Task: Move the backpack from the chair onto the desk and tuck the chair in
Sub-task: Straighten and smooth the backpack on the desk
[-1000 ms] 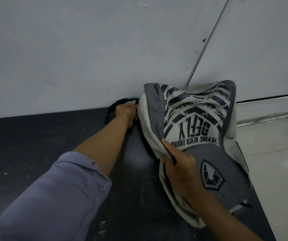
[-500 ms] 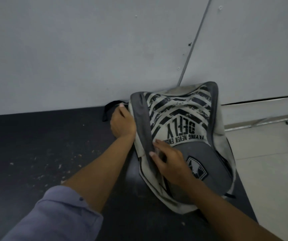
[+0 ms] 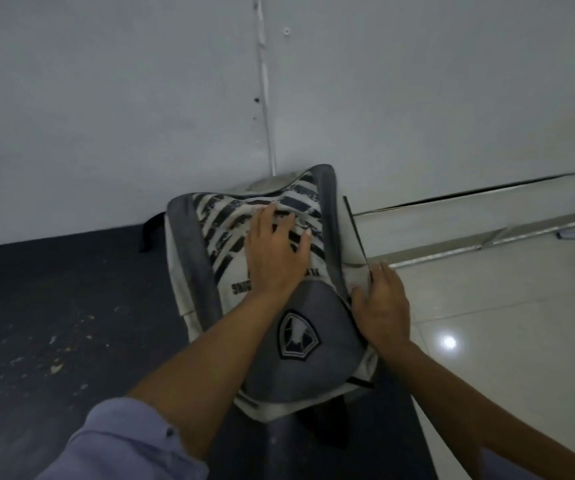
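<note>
The cream and grey fabric backpack (image 3: 272, 292), printed with black chevron stripes and a shield badge on its grey front pocket, is positioned on the dark, matte table (image 3: 54, 323), at the right end of the surface and close to the pale grey wall (image 3: 106, 98). The top of the backpack is directed toward the wall, and the printed lettering is seen upside down from the head view. The left hand (image 3: 277, 252) is laid flat on the striped upper panel, palm down, with the fingers spread; its grip is open and nothing is grasped. The left forearm is extended across the grey pocket, and a rolled lilac sleeve (image 3: 123, 441) is seen at the lower edge. The right hand (image 3: 381, 303) is placed at the right side of the backpack, where a thin black strap (image 3: 355, 230) is pinched between thumb and fingers; this grip is closed on the strap, which is drawn taut and runs upward toward the wall. A second black strap (image 3: 149, 232) is seen at the far left corner of the backpack, lying on the table. Pale flecks are scattered over the table surface to the left. A glossy white tiled floor (image 3: 504, 323) is visible to the right, with a bright light reflection on it.
</note>
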A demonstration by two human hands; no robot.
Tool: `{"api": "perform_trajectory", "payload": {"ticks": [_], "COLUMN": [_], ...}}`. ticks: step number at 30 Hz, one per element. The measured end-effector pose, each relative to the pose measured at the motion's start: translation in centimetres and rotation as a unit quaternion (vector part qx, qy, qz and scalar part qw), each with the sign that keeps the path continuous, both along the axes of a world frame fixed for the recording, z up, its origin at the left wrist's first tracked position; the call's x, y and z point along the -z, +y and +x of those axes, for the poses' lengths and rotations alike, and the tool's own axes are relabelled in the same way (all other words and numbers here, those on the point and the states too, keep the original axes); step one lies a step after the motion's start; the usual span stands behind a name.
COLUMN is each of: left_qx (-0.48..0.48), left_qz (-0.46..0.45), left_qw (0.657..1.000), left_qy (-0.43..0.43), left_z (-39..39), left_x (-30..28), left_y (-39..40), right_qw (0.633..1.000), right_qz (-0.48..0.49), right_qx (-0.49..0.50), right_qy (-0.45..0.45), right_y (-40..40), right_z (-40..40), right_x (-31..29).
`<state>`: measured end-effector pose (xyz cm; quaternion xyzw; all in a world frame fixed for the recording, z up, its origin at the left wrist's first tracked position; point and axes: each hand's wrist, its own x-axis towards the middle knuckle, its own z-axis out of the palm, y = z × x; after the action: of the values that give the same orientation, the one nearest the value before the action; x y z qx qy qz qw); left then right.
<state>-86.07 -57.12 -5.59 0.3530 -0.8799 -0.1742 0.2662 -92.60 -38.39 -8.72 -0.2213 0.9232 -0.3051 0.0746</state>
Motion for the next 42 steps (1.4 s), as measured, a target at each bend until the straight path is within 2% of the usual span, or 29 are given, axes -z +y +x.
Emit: {"api": "perform_trajectory", "payload": {"ticks": [2, 4, 9, 11, 15, 18, 21, 24, 26, 29, 32, 36, 42], "left_qx": [-0.030, -0.058, -0.112, -0.132, -0.163, -0.161, -0.161, -0.136, -0.113, -0.066, -0.024, -0.006, -0.014], "left_qz": [0.005, 0.005, 0.003, 0.062, 0.194, 0.250, 0.245, 0.198, 0.183, 0.196, 0.231, 0.266, 0.282], "left_qw": [0.999, 0.997, 0.991, 0.986, 0.956, 0.936, 0.932, 0.948, 0.959, 0.962, 0.957, 0.956, 0.957], "left_qy": [-0.017, -0.042, -0.076, -0.087, -0.150, -0.188, -0.213, -0.207, -0.187, -0.178, -0.172, -0.122, -0.070], "left_z": [-1.4, -2.3, -3.5, -4.2, -6.0, -6.7, -6.2, -5.5, -4.6, -2.8, -0.9, 1.3, 2.0], "left_x": [0.3, 0.4, -0.8, -1.8, -3.6, -3.9, -2.9, -2.3, -2.5, -3.4, -4.7, -4.7, -4.5], "left_y": [1.6, 2.5, 3.9, 4.5, 4.5, 3.6, 2.6, 1.7, 0.5, -2.1, -3.6, -4.5, -4.8], "right_qw": [0.992, 0.983, 0.985, 0.986, 0.977, 0.961, 0.942, 0.918, 0.912, 0.914, 0.922, 0.939, 0.926], "right_qz": [0.001, -0.004, -0.065, -0.106, -0.196, -0.239, -0.265, -0.299, -0.319, -0.324, -0.259, -0.149, -0.140], "right_qx": [-0.008, -0.020, 0.011, 0.009, -0.082, -0.138, -0.206, -0.257, -0.235, -0.129, -0.041, -0.034, -0.012], "right_qy": [-0.127, -0.182, -0.162, -0.128, -0.024, -0.013, -0.019, -0.047, -0.108, -0.210, -0.284, -0.309, -0.350], "right_y": [0.5, 0.7, -0.1, -0.5, -1.3, -2.4, -3.0, -2.6, -2.6, -3.1, -3.5, -4.9, -10.9], "right_z": [-1.4, -2.5, -3.7, -3.4, -1.3, -0.9, -0.9, -0.9, -0.9, -0.9, -1.8, -3.6, -7.1], "right_x": [0.8, 1.6, 1.0, 0.4, -0.2, -0.3, -0.1, 0.0, -0.2, -0.1, 1.4, 3.4, 3.0]}}
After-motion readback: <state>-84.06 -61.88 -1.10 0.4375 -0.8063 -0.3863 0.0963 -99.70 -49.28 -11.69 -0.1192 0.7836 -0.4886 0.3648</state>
